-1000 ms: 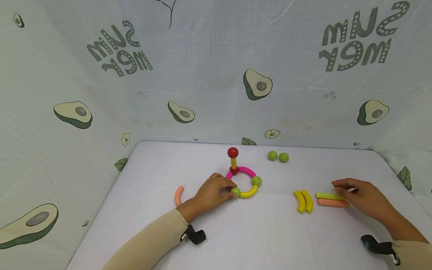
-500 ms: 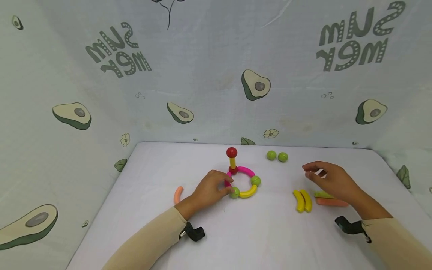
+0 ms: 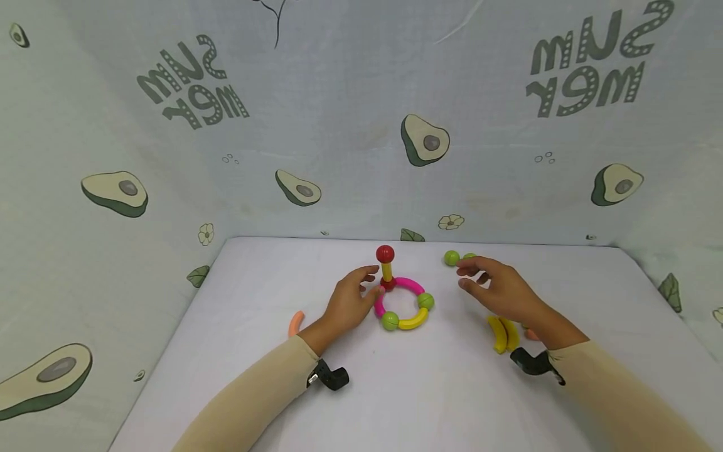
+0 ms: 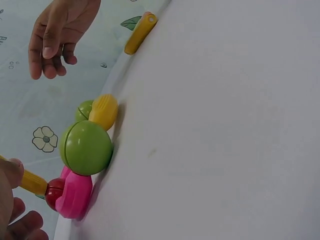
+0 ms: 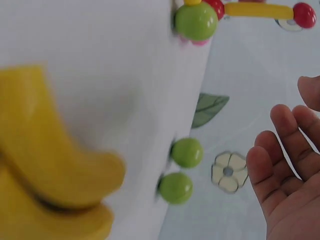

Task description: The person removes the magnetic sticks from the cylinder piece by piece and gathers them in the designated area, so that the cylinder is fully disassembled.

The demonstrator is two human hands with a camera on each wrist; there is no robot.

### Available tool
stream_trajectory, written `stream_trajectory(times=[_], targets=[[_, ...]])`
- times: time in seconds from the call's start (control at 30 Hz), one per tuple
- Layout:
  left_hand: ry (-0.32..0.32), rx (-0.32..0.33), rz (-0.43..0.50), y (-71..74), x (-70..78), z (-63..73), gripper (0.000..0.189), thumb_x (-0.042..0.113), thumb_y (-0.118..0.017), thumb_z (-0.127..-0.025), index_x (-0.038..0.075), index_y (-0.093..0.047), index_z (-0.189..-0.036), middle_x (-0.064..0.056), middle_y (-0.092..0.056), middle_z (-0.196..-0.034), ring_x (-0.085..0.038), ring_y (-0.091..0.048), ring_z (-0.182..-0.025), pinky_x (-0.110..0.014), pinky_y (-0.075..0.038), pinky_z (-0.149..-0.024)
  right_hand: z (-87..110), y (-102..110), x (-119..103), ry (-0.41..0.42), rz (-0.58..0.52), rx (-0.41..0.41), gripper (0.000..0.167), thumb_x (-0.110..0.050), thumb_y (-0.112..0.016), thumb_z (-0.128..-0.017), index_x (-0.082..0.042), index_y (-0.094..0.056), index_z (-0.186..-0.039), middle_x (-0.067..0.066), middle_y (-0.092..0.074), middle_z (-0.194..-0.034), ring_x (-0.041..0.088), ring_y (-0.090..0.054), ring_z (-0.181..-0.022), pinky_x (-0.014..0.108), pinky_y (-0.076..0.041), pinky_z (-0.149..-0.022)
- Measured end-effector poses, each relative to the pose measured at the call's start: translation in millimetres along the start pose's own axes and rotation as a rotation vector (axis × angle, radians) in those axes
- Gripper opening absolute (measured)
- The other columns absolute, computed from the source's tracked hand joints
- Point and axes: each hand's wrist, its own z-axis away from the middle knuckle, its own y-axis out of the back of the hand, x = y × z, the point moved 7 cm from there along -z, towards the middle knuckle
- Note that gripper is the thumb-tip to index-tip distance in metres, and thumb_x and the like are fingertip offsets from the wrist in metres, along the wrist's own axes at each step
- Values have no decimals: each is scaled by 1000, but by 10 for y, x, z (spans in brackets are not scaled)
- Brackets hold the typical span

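A ring of curved pink and yellow pieces (image 3: 413, 321), joined by green balls (image 3: 390, 321) and a red ball (image 3: 388, 284), lies on the white table. From that red ball rises a yellow rod (image 3: 386, 271) topped by a second red ball (image 3: 385, 253). My left hand (image 3: 351, 300) is at the ring's left side, fingers loosely bent near the rod; in the left wrist view its thumb (image 4: 14, 170) overlaps the rod. My right hand (image 3: 499, 289) hovers with nothing in it, fingers apart, partly covering one of two loose green balls (image 3: 451, 258).
Two curved yellow pieces (image 3: 504, 334) lie side by side below my right hand. Behind its wrist an orange piece (image 3: 531, 334) shows in part. Another curved orange piece (image 3: 296, 322) lies by my left wrist. A printed cloth (image 3: 350, 94) hangs at the back.
My right hand has left the straight-looking pieces at the right and moved left and farther back, toward the loose green balls. My left hand has come off the ring's green ball and shifted toward the rod.
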Motion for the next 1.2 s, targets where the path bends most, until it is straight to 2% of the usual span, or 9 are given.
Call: stream_trajectory(times=[0.27,0.43,0.67,0.83,1.2], targets=[[56,8,32,-107,-14,-109,48,18,-69,-100,6,-55,-144,-6,-65,-136,-19,-62,-124,-33,-53,-97,-171,-182,-246,83,-46,18,46,-8,-72,-96,-2,-56,-139,12,-69,-118,33,-62,-108,50,-55,-90],[70,18,37,-147,-23,-147,46,16,-67,-102,5,-54,-144,-8,-68,-132,-21,-63,-123,-34,-53,-96,-250,-261,-368,95,-76,27,50,-10,-73,-96,-4,-54,-142,11,-68,-121,33,-62,-110,49,-55,-90],[71,25,14,-179,-51,-179,41,18,-65,-103,5,-58,-141,-8,-70,-127,-22,-65,-119,-34,-54,-96,-334,-324,-527,141,-107,58,52,-9,-75,-95,-3,-54,-142,13,-68,-123,31,-65,-104,50,-57,-88],[72,20,15,-174,-43,-194,37,20,-65,-103,6,-61,-137,-7,-70,-126,-23,-65,-117,-35,-53,-97,-391,-366,-617,175,-118,77,56,-10,-77,-93,-6,-53,-143,14,-68,-126,32,-65,-107,48,-58,-86],[41,12,-51,-172,12,-246,33,21,-68,-101,8,-66,-131,-5,-73,-119,-21,-68,-113,-34,-55,-94,-505,-464,-716,173,-171,58,60,-13,-78,-93,-6,-51,-146,15,-63,-133,32,-63,-113,44,-59,-87]])
